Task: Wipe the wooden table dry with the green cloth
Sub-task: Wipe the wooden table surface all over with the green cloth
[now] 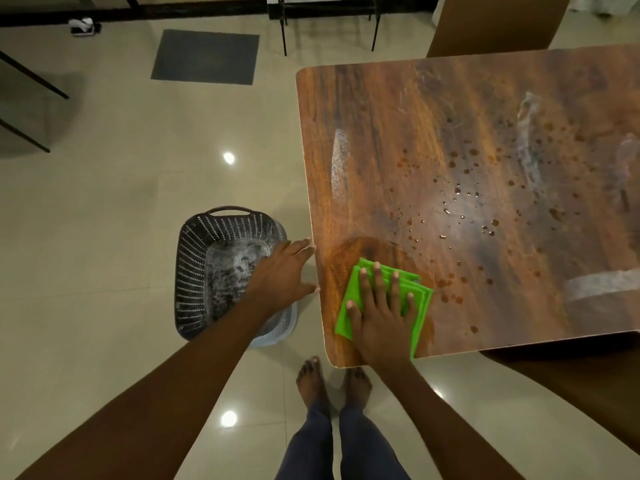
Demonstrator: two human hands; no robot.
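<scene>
The wooden table (398, 133) fills the right half of the view, with many water drops (464, 199) scattered over its middle and right. A folded green cloth (420, 299) lies flat on the table's near left corner. My right hand (381, 313) presses down on the cloth, palm flat and fingers spread. My left hand (282, 271) hovers just off the table's left edge, fingers apart and holding nothing, its fingertips close to the edge.
A dark perforated plastic basket (201, 265) stands on the tiled floor left of the table, under my left hand. A brown chair (498, 22) stands at the far side, another brown surface (568, 382) at the near right. A grey mat (206, 57) lies on the floor.
</scene>
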